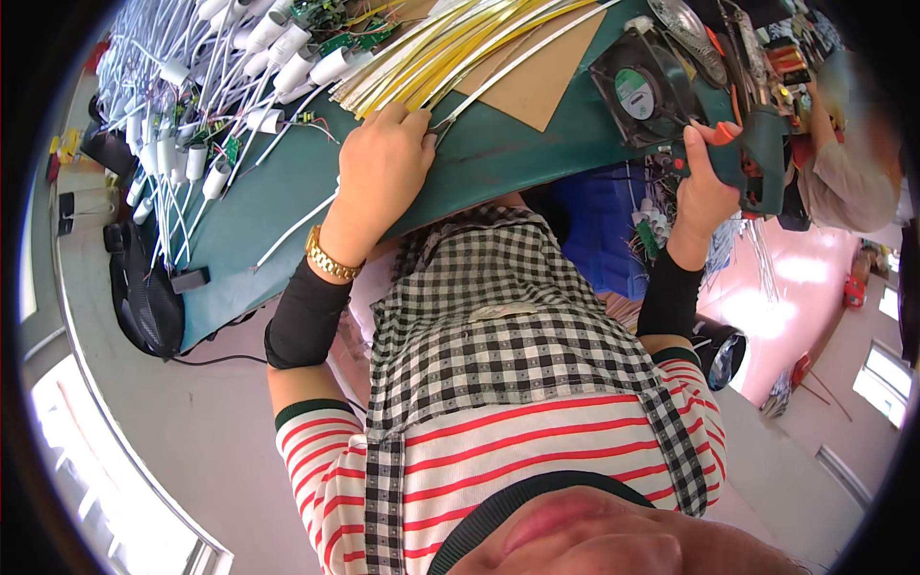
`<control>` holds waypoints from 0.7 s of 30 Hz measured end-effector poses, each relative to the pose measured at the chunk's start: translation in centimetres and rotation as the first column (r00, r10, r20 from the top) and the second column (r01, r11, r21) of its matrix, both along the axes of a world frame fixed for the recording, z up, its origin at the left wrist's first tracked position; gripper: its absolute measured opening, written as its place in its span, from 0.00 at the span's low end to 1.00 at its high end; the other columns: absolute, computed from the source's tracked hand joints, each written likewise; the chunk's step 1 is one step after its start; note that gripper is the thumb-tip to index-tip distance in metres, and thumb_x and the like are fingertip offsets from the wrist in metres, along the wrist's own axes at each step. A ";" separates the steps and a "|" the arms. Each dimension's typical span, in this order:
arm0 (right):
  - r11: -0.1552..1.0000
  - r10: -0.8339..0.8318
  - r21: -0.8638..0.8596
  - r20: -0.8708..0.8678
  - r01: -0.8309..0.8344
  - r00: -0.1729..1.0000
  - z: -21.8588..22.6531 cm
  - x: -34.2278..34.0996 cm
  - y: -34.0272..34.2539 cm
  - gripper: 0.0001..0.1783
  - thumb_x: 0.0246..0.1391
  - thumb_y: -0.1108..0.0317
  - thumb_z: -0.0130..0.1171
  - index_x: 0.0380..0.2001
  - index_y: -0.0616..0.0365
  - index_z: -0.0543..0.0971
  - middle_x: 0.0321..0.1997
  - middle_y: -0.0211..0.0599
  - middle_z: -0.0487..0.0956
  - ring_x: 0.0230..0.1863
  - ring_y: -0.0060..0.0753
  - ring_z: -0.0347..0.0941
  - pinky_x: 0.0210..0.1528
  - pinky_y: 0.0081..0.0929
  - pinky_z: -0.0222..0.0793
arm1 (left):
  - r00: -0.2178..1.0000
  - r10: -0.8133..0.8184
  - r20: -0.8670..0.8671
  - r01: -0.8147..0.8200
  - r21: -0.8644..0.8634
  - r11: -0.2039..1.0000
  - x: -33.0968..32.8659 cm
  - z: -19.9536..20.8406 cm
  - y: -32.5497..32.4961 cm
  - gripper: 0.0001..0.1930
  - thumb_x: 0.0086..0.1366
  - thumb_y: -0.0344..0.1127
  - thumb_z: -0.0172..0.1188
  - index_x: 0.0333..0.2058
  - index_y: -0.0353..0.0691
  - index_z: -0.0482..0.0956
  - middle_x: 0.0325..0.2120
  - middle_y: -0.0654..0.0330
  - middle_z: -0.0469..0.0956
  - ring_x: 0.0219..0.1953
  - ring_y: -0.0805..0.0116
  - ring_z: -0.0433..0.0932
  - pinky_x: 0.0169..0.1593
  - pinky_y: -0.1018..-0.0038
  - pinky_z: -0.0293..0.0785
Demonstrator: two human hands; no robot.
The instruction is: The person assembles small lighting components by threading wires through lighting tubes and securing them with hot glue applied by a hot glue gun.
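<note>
My left hand (383, 163), wearing a gold watch (332, 257), is closed with its fingertips at the near end of a narrow white strip (517, 59). Just beyond it lies a bundle of yellow and white strips (431, 62) on brown card (541, 91). On the right, my right hand (707, 187) is at the table's edge, closed around an orange-handled tool (725, 133) whose working end I cannot make out. Beside that hand are a green power tool (764, 158) and a black fan (647, 88).
White cables with white cylindrical housings and small green circuit boards (230, 149) pile up on the left of the green table (240, 235). A blue bin (599, 230) stands below the table. Another person (848, 177) is at the far right. A black shoe-like object (144, 287) is at the left edge.
</note>
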State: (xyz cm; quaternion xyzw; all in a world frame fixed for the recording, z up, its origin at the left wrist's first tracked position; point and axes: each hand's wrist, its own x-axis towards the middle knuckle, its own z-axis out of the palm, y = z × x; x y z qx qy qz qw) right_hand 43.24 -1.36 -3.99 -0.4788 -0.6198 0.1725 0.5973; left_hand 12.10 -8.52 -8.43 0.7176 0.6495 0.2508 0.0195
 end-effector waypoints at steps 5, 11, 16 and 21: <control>1.000 0.018 -0.009 -0.058 -0.019 0.998 -0.1 0.1 -0.5 0.22 0.43 0.84 0.63 0.43 0.67 0.70 0.34 0.40 0.79 0.36 0.29 0.75 0.47 0.25 0.68 | 0.992 0.015 0.126 -0.020 0.035 0.999 0.4 1.3 0.0 0.05 0.51 0.31 0.60 0.28 0.38 0.78 0.23 0.56 0.73 0.27 0.56 0.75 0.30 0.65 0.73; 0.998 0.048 -0.018 -0.166 -0.052 0.985 -0.9 0.1 -0.6 0.22 0.44 0.84 0.61 0.45 0.66 0.69 0.34 0.41 0.79 0.37 0.28 0.74 0.47 0.27 0.69 | 0.847 -0.281 0.452 0.367 -0.113 0.923 3.5 1.6 -2.5 0.11 0.53 0.33 0.65 0.32 0.33 0.78 0.29 0.52 0.75 0.31 0.53 0.75 0.36 0.67 0.73; 0.994 0.106 0.034 -0.375 -0.101 0.921 -1.8 -0.2 -1.6 0.19 0.48 0.83 0.58 0.45 0.65 0.69 0.32 0.39 0.77 0.34 0.30 0.74 0.42 0.30 0.72 | 0.891 -0.219 0.397 0.208 0.071 0.976 2.2 1.2 -1.3 0.09 0.52 0.35 0.63 0.28 0.37 0.78 0.26 0.54 0.74 0.31 0.54 0.75 0.33 0.65 0.73; 0.990 0.119 0.114 -0.424 -0.077 0.898 -2.6 1.2 -2.6 0.15 0.50 0.79 0.56 0.42 0.62 0.68 0.27 0.38 0.74 0.29 0.32 0.71 0.36 0.33 0.71 | 0.979 -0.084 0.188 0.103 -0.090 0.991 -0.8 -1.6 -0.3 0.10 0.54 0.30 0.61 0.36 0.37 0.77 0.27 0.55 0.75 0.30 0.58 0.76 0.33 0.69 0.73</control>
